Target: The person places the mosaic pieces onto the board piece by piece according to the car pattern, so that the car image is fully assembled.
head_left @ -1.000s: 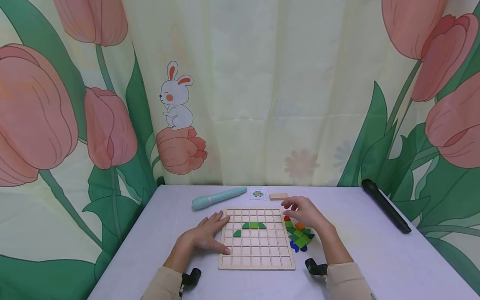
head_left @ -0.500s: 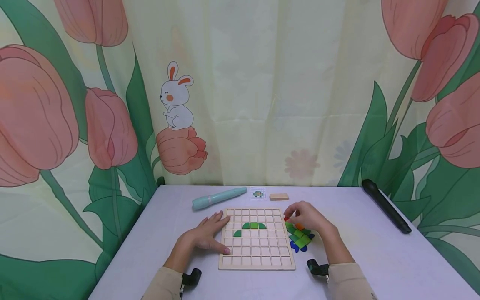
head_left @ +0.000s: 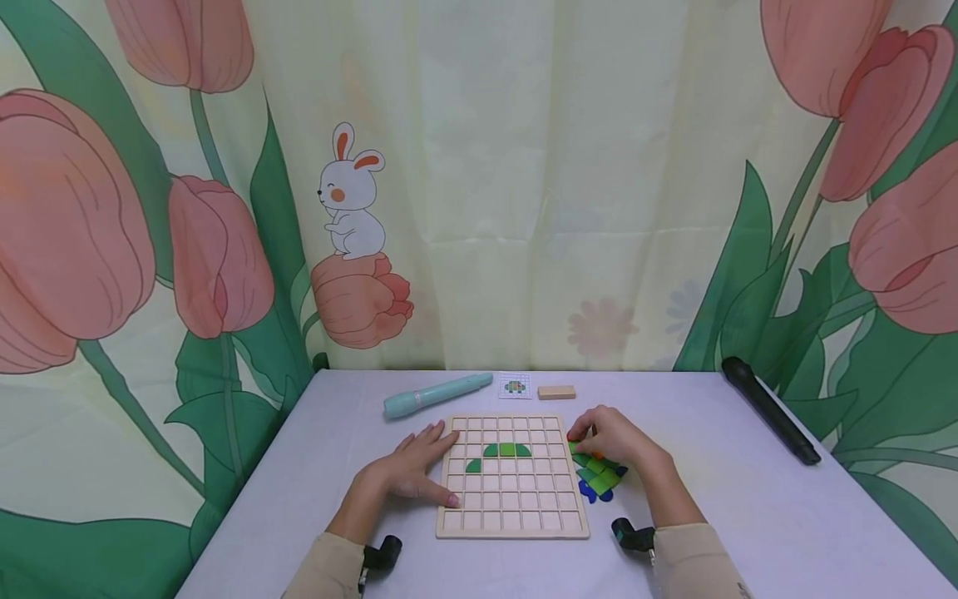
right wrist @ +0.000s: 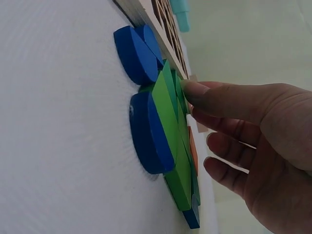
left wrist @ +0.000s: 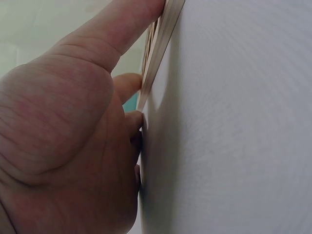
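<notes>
Wooden grid board (head_left: 509,482), flat on the white-covered table (head_left: 793,516) between the person's two hands. Its third row from the far edge bears a light-green square (head_left: 506,450) flanked by two dark-green quarter-rounds (head_left: 490,452); a third quarter-round sits one row nearer, to the left.

Just beside the board's right edge lies a pile of coloured blocks (head_left: 601,478): green pieces overlapping, rounded blue blocks (right wrist: 151,132) at the near end, and an orange piece (right wrist: 193,151) partly covered.

Right hand (head_left: 614,437): poised above the far end of the pile, wrist raised, fingers bent. Thumb and forefinger stand only narrowly apart, the thumb tip against a green block (right wrist: 181,95); whether they grip it, one cannot tell from here. The remaining fingers curl loosely, clear of the table.

Left hand (head_left: 412,467): laid low at the board's left edge, palm down, fingers fanned wide and thumb stretched toward the near corner. The thumb and forefinger touch the board; nothing is grasped.

Beyond the board, left to right: a pale-teal tube (head_left: 437,396), set aslant; a small card (head_left: 516,386) printed with a turtle on a grid; a plain wooden block (head_left: 556,392). A black rod (head_left: 771,412) lies well apart, at the table's right edge. Behind hangs a curtain (head_left: 599,183) with tulips and a white rabbit.
</notes>
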The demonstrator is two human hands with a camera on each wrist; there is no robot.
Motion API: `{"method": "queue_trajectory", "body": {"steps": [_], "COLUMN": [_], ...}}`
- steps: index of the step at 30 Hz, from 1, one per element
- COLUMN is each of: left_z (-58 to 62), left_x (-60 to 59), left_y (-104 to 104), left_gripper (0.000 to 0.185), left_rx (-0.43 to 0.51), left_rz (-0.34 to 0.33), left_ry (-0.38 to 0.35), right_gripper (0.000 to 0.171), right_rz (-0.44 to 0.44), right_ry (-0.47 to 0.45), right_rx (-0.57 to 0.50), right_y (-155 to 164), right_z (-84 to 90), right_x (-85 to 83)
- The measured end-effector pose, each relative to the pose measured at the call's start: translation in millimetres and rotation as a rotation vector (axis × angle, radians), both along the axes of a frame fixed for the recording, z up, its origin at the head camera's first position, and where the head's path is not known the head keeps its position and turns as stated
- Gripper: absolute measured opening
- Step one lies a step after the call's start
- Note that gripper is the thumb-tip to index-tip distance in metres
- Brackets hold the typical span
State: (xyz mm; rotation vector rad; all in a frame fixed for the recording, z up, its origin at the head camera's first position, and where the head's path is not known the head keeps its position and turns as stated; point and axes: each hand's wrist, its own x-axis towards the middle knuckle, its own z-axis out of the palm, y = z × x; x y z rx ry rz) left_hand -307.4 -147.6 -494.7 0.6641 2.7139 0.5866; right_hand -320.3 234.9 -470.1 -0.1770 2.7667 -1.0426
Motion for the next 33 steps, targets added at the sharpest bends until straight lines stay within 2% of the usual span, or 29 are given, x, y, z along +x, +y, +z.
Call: {"method": "queue_trajectory", "body": {"steps": [7,17,26,33], "left_z": [0.2,1.2,1.8,-0.5], "left_x": [-0.2,0.0,0.3,0.3], "left_y": [0.2,0.4,1.3,1.4], "left_gripper": [0.118,0.118,0.118,0.119], "left_rx": [-0.001,-0.003,0.007,0.012], "left_rz": [-0.009,0.014,0.01,0.0], "left_ry": [0.001,-0.009,-0.006,-0.002], "right_gripper": [0.014,0.011,0.015,0.016], "right_rz": [0.002,0.02,0.006,0.035], "right_ry": [0.015,0.013,0.014,0.027], "right_rx": [0.019,0.017,0.021,0.03], "right_y": [-0.7,1.0,-0.1,0.1], "right_z": [0.0,-1.0,-2.4,-4.7], "right_x": [0.9,-1.8,-0.5,-0.8]}}
